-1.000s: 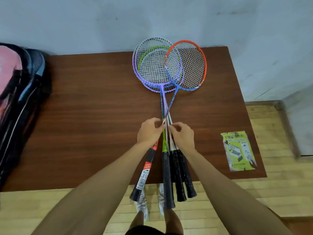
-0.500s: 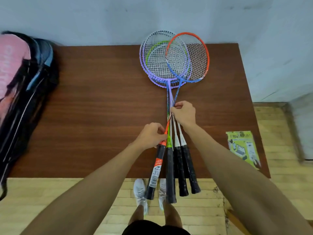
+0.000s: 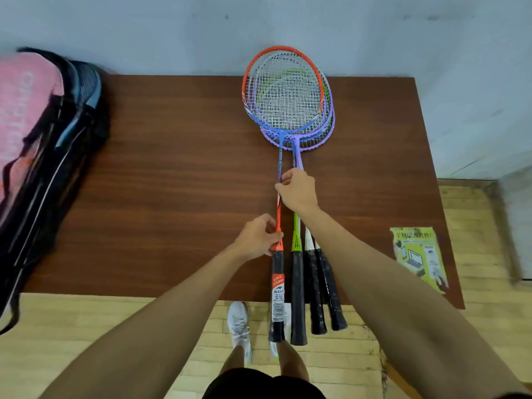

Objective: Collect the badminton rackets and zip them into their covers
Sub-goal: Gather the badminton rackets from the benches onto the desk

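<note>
Lying flat on the brown wood-grain table (image 3: 172, 182), the stacked badminton rackets (image 3: 299, 116) are pointing their oval strung heads away from me toward the wall. Their long axes are running straight out, with the black wrapped handles overhanging the near edge. My left grip (image 3: 259, 237) is pinching the orange-framed racket (image 3: 278, 208) on its glossy shaft, just above the labelled handle. My right grip (image 3: 298, 191) is curling round the thin shafts farther up. Pink-and-black padded racket covers (image 3: 43, 139) are lying at the table's left end.
</note>
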Demonstrator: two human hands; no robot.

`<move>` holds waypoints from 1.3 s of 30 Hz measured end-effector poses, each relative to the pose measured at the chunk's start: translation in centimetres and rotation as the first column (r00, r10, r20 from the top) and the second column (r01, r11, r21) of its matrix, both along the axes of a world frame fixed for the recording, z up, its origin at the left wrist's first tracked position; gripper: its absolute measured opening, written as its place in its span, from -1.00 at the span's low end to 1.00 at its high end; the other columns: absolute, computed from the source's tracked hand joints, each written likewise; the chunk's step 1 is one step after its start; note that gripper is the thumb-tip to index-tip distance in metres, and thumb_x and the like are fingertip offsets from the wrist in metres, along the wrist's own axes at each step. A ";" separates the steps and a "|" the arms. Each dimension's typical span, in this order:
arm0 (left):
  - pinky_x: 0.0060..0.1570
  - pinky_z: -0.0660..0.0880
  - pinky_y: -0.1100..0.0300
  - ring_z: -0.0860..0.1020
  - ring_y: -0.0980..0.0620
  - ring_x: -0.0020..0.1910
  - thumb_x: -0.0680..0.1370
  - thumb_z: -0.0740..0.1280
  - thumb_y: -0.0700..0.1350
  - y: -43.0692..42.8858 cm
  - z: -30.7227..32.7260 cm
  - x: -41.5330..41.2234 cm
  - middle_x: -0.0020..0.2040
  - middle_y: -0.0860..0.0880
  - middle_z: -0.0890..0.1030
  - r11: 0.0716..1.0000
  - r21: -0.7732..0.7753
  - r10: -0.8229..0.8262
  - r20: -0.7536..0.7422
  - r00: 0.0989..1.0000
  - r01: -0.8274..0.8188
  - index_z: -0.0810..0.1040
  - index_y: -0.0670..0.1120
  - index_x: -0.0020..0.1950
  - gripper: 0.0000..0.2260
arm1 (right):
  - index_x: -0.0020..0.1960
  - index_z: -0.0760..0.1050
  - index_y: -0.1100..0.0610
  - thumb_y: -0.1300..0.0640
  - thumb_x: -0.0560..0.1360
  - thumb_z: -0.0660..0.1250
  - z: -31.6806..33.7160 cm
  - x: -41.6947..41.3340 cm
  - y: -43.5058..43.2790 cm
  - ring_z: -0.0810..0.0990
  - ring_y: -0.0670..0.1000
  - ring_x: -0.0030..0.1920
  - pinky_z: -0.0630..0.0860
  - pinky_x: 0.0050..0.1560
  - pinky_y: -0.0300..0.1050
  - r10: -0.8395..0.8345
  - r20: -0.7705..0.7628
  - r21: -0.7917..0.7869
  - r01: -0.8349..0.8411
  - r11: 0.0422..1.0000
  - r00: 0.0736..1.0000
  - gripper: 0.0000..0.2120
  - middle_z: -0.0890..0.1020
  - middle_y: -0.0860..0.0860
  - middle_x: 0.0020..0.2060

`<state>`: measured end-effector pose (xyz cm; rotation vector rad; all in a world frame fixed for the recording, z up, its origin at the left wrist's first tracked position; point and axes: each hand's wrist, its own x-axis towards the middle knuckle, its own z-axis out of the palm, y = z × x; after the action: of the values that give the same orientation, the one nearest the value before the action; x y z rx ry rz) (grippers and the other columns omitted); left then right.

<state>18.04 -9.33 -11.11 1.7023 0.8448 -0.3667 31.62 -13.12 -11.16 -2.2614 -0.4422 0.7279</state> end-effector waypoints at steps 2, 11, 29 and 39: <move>-0.12 0.62 0.00 0.60 -0.05 -0.18 0.57 0.30 -0.20 0.2 -0.7 -0.3 -0.18 -0.07 0.55 1.000 0.010 0.004 -0.026 1.000 -0.004 0.43 -0.17 0.04 -0.91 | 0.02 0.56 0.22 0.19 0.46 0.40 -0.6 -0.1 0.0 0.61 0.08 0.02 0.47 0.08 -0.17 0.015 -0.025 -0.004 -0.015 1.000 1.000 -0.84 0.67 0.12 -0.10; -0.10 0.54 0.00 0.54 -0.03 -0.23 0.55 0.33 -0.12 0.0 -2.2 -0.7 -0.20 -0.04 0.52 0.995 0.068 0.071 -0.032 0.997 -0.068 0.47 -0.11 0.05 -0.88 | -0.11 0.53 0.07 0.20 0.44 0.38 -0.8 -0.1 -0.9 0.66 0.10 -0.07 0.58 0.09 0.04 0.009 -0.049 0.031 -0.008 0.999 0.999 -0.93 0.64 0.03 -0.19; 0.00 0.43 0.19 0.56 0.04 -0.02 0.53 0.30 -0.07 -0.5 7.2 -0.3 -0.07 0.04 0.63 0.865 0.414 -0.379 0.166 0.910 0.285 0.57 0.01 -0.08 -0.94 | 0.00 0.58 0.12 0.06 0.53 0.32 6.0 -8.4 -16.1 0.55 -0.05 -0.05 0.43 -0.06 -0.21 -0.105 0.103 -0.096 0.115 0.989 0.989 -0.85 0.64 -0.01 -0.10; -0.03 0.50 0.15 0.53 0.12 -0.09 0.54 0.31 -0.04 -20.1 16.6 -2.2 -0.10 0.06 0.56 0.536 0.589 -0.842 0.326 0.429 0.605 0.55 0.02 -0.05 -0.94 | 0.01 0.56 0.07 0.02 0.53 0.32 13.6 -19.8 -36.8 0.55 -0.13 -0.12 0.45 -0.14 -0.36 -0.448 0.228 0.104 0.436 0.894 0.864 -0.86 0.59 -0.08 -0.12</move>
<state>15.83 -29.44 5.48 2.3464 -0.4225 -0.2263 11.83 -49.87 2.48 -2.2947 -0.0390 0.1970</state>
